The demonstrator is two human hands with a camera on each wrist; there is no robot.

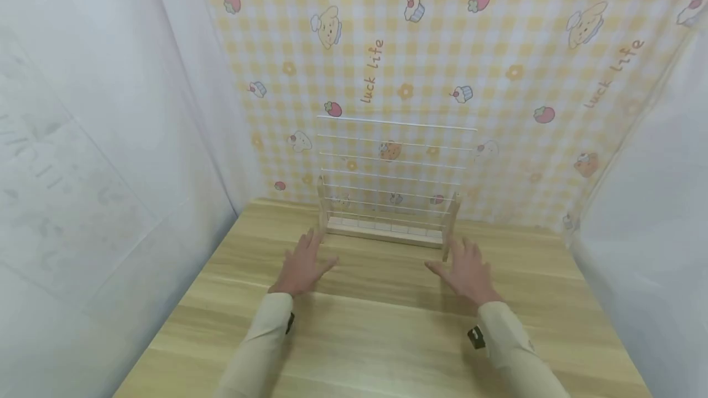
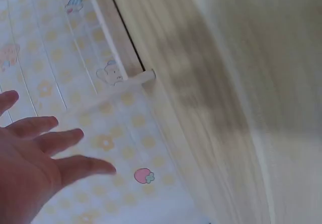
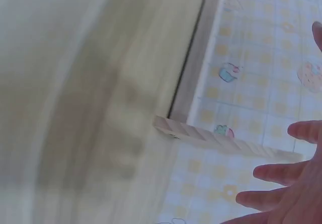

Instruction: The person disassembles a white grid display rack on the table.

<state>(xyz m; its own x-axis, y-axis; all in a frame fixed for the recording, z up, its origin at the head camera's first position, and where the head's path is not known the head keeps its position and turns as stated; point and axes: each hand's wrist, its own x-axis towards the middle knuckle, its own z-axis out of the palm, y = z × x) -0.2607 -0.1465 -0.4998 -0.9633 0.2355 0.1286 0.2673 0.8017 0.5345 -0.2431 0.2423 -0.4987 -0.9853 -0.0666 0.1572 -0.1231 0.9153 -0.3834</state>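
Rack (image 1: 387, 192), with a wire grid between two wooden posts, stands upright beside the middle of the worktop's back edge (image 1: 492, 227), in front of a checked cloth (image 1: 431, 66). Its wooden base (image 1: 387, 238) runs roughly along that edge.

The step in hand appears to be handling the rack by its two ends: each hand is near one post, and neither holds anything. The left hand (image 1: 303, 268) is just beside the left post (image 1: 322, 201), the right hand (image 1: 469, 272) just beside the right post (image 1: 451, 223). Both are spread wide, with fingers extended and apart. Contact is hard to confirm; the left wrist view shows a gap between fingers and post, while from the right wrist camera the closest fingertip looks very near the wood.

If the rack is to be shifted or lifted, the next move would call for bringing both hands inward together and gripping the posts low and evenly, so that the frame does not twist or tip.

The forearms, in pale sleeves (image 1: 257, 346), reach in from the worktop's front side toward the back edge. In the head view the backs of the hands show, and the thumbs point inward toward each other.
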